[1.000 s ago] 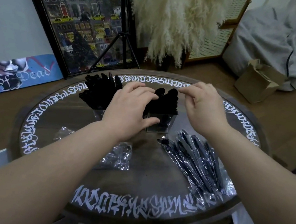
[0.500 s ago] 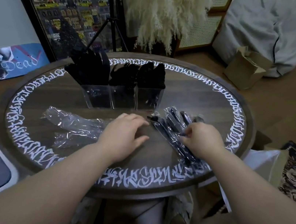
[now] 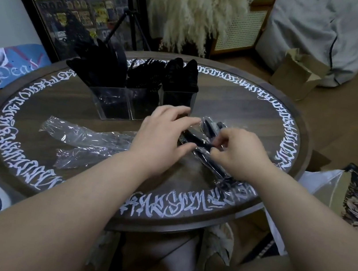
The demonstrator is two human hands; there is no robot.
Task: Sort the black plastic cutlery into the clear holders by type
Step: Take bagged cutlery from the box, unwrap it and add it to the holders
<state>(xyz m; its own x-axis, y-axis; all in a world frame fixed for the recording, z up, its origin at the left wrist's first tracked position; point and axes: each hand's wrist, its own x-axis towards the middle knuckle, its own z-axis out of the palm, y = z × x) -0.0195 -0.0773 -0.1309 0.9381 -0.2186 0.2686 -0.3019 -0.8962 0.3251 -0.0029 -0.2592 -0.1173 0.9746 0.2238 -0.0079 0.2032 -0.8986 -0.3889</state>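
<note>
My right hand [image 3: 239,153] pinches the clear wrapper of a pack of black plastic cutlery [image 3: 205,139] lying on the round wooden table [image 3: 235,111], just in front of me to the right. My left hand [image 3: 163,137] lies beside it, fingers nearly straight, fingertips resting on the same pack. Three clear holders [image 3: 141,104] stand together further back, already stuffed with black cutlery. Empty plastic wrappers [image 3: 84,139] lie crumpled to the left.
</note>
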